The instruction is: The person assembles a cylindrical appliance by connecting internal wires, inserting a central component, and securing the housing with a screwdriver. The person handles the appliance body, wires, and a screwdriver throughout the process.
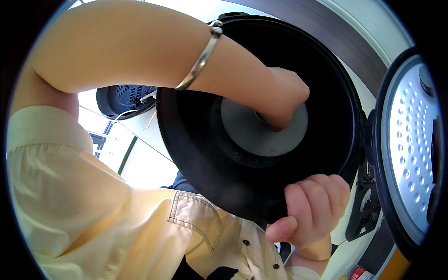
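Note:
A black rice cooker body (205, 168) is tilted in front of me, and I look into its dark inside. A round grey heating plate (252, 140) lies at its bottom. My left hand (284, 95) reaches in from the left, with a metal bangle (203, 58) on the wrist. Its fingers are bent and pressed together, pointing down at the plate's middle; their tips are hidden, so I cannot make out what they grip. My right hand (312, 207) is curled over the near right rim, holding the cooker. The cooker's lid (410, 144), with a dimpled silver inner face, stands open at the right.
Behind my left forearm sits a round black slotted part (126, 98) with wires beside it, on a pale table (149, 133). A black plastic part (366, 210) is below the lid hinge. A small red-and-white item (358, 273) is at the lower right.

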Motion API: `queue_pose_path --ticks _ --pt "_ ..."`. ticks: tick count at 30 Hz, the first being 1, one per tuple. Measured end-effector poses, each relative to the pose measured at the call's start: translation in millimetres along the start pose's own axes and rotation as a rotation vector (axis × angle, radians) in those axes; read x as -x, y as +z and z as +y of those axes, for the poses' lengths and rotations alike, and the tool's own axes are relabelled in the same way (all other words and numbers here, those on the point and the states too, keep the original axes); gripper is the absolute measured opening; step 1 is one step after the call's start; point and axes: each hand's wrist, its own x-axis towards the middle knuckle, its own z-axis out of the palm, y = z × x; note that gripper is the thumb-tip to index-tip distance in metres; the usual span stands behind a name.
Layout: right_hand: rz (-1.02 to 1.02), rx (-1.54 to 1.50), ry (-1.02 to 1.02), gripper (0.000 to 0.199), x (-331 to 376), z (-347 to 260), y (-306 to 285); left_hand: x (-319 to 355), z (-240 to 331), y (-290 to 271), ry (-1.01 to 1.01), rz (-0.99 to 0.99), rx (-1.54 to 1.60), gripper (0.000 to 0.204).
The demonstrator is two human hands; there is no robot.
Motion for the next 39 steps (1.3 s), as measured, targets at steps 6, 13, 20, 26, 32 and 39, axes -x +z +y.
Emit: queue_pose_path --ticks 6,13,20,26,32,39 --pt "-0.092 -0.01 0.054 0.048 3.7 -0.6 -10.2 -7.1 5.0 4.5 0.028 -0.038 -0.078 0.03" --pt "-0.085 -0.051 0.027 0.047 0.8 -1.9 -6.7 17.6 7.2 -6.9 0.02 -0.019 -0.058 0.028" --pt "-0.075 -0.04 0.046 0.048 -1.3 0.8 -3.9 2.3 -4.9 -11.9 0.126 -0.093 -0.169 0.016" --pt "-0.105 -0.051 0.069 0.049 -1.3 1.1 -5.9 -2.8 -7.6 -9.3 0.072 -0.116 -0.1 0.015" --pt "-0.067 -0.033 0.119 0.053 9.5 2.7 -9.3 -17.2 -5.8 -3.3 0.085 -0.103 -0.029 0.022" --pt "-0.054 -0.067 0.129 0.056 9.2 3.6 -12.3 -20.7 7.4 -9.1 -0.056 -0.144 -0.088 0.033"
